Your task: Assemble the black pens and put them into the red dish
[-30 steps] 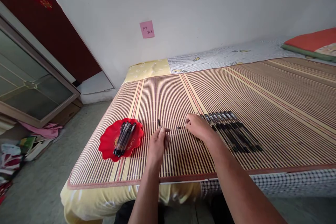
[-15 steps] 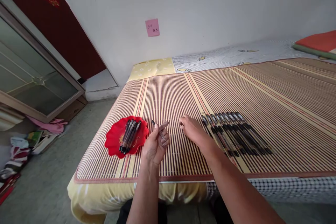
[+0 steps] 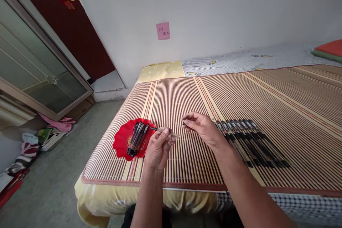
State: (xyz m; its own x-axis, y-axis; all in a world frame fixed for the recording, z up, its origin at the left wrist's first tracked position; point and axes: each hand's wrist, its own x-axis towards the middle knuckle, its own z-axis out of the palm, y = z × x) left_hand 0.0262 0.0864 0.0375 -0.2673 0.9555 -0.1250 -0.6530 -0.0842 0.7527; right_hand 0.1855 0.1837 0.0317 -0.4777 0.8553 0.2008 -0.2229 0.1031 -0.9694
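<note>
Pinched between the thumb and fingers of my left hand [image 3: 159, 148] is a slim pen barrel [image 3: 174, 135], clear at the right and dark at its left end. It lies nearly level above the mat. To its right, my right hand [image 3: 200, 128] closes its thumb and fingertips on a small black pen part [image 3: 183, 123]; its exact kind is too small to tell. A short gap separates it from the barrel. Left of my left hand, a red scalloped dish [image 3: 120, 142] holds several black pens [image 3: 138, 139]. Beyond my right wrist lies a row of several capped black pens [image 3: 256, 144].
A striped bamboo mat [image 3: 173, 96] covers the bed, with yellow patterned bedding [image 3: 160, 71] under its edges. A pink note [image 3: 162, 30] is stuck on the white wall. Folded orange cloth [image 3: 330, 48] lies at the far right, and a glass-paned door [image 3: 40, 64] stands left.
The barrel in my left hand has turned from steep to nearly level. My right hand has turned, bringing the small black part into view at its fingertips. The camera view has shifted slightly left.
</note>
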